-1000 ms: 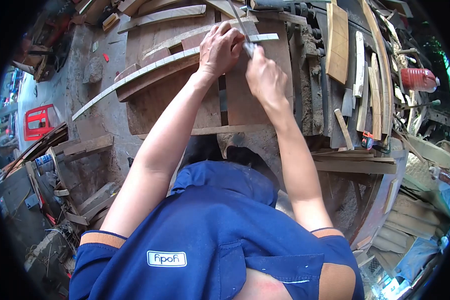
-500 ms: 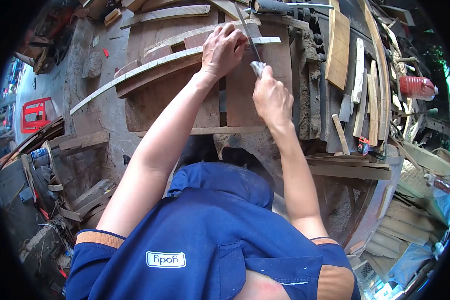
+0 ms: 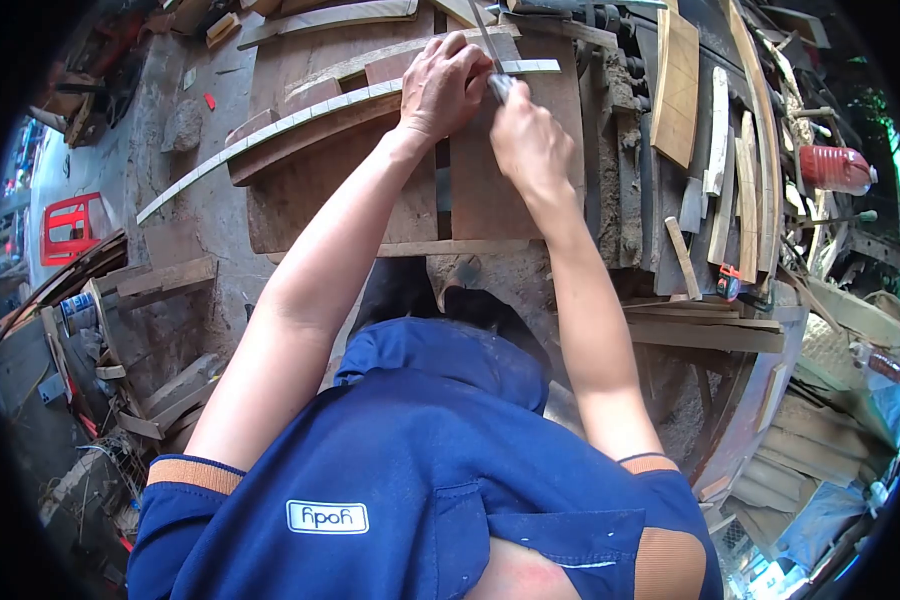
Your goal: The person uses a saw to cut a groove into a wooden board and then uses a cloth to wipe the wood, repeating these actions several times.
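A long, curved pale wooden strip (image 3: pixel 300 117), crossed by regular dark lines, lies over a thicker brown curved piece (image 3: pixel 310 147) on the bench. My left hand (image 3: pixel 442 88) is closed on this strip near its right end, fingers curled over it. In my right hand (image 3: pixel 530 140) is a narrow dark metal file (image 3: pixel 486 38) with a pale wrapped handle; the fist is closed round the handle. The file's blade points away from me and crosses the strip just right of my left fingers. Where blade and strip meet is partly hidden by my hands.
Brown boards form the bench top (image 3: pixel 490 190). Wooden offcuts and a wide plank (image 3: pixel 676 90) lie at right, with a red tape measure (image 3: pixel 728 282) and a jug of red liquid (image 3: pixel 836 170). A red plastic chair (image 3: pixel 73 228) stands at left.
My right hand has pushed the file forward, away from me, and a little left. My left hand stays on the strip; the whole view has shifted slightly.
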Demonstrator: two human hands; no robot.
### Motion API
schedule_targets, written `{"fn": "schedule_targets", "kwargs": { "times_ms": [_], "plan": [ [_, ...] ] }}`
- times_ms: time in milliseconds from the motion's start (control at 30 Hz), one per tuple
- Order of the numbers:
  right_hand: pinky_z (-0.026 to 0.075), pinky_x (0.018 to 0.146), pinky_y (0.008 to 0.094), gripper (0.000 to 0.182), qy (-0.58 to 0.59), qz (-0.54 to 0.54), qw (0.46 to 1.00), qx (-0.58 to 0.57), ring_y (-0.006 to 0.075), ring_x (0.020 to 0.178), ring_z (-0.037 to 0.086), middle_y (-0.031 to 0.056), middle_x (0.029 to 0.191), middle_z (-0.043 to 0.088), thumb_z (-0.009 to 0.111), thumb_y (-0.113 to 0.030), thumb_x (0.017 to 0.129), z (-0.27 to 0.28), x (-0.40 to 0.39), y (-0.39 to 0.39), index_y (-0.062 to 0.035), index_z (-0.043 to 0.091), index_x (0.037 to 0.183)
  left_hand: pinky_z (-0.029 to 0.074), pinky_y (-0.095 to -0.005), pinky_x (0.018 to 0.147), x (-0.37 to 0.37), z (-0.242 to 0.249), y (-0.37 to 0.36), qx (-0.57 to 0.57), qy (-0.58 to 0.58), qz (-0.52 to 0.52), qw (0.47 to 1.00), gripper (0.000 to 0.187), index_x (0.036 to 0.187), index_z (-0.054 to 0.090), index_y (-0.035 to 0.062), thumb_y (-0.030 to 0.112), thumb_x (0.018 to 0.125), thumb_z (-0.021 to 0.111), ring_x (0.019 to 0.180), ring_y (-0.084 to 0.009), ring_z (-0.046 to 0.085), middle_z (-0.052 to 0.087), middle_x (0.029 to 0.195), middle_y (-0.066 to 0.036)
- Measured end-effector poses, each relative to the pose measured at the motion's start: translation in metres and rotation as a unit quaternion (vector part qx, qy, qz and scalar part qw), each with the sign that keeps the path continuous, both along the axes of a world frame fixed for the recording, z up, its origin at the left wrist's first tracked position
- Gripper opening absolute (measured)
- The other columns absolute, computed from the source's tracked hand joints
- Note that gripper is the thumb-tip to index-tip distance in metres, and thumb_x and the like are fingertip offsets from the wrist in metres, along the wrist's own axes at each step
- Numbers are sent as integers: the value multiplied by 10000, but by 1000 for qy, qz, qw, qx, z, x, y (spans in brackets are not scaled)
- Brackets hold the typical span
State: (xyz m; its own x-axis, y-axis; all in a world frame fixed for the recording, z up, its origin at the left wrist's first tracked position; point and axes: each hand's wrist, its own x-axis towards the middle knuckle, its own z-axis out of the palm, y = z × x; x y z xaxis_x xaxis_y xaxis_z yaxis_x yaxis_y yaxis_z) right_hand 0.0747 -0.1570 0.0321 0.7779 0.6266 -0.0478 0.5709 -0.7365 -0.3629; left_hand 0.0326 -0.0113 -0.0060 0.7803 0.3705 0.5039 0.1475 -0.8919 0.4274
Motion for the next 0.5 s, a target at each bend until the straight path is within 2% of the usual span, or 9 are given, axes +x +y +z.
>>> {"fn": "schedule_targets", "kwargs": {
  "times_ms": [133, 233, 367, 500],
  "plan": [
    [577, 731, 540, 191, -12, 5, 1000, -3, 430, 835, 726, 262, 865, 722, 449, -149, 976, 7, -4, -4, -29, 535, 1097, 522, -401, 841, 0, 1, 1, -3, 4, -2, 1000, 121, 938, 703, 152, 225, 843, 724, 1001, -264, 608, 604, 971, -31],
    [575, 742, 543, 190, 30, -2, 998, -47, 429, 837, 725, 267, 859, 719, 445, -163, 982, 17, -24, -33, -28, 531, 1084, 522, -404, 838, 4, -3, 1, -3, -1, 4, 1000, 135, 952, 699, 156, 229, 842, 727, 998, -266, 606, 600, 968, -32],
    [573, 740, 546, 181, 0, 2, 1000, -2, 435, 834, 722, 275, 860, 715, 435, -156, 983, 5, 1, 3, -32, 531, 1073, 525, -406, 833, 2, -3, 0, 1, -3, -1, 1000, 127, 944, 694, 152, 210, 835, 725, 990, -266, 611, 600, 968, -31],
    [568, 738, 557, 179, 0, 4, 1000, 1, 443, 830, 718, 274, 855, 714, 444, -168, 987, 6, -4, -3, -35, 531, 1070, 526, -405, 832, -2, 0, -1, -5, 1, 2, 1000, 102, 924, 696, 148, 195, 837, 717, 999, -262, 614, 603, 969, -33]
  ]
}}
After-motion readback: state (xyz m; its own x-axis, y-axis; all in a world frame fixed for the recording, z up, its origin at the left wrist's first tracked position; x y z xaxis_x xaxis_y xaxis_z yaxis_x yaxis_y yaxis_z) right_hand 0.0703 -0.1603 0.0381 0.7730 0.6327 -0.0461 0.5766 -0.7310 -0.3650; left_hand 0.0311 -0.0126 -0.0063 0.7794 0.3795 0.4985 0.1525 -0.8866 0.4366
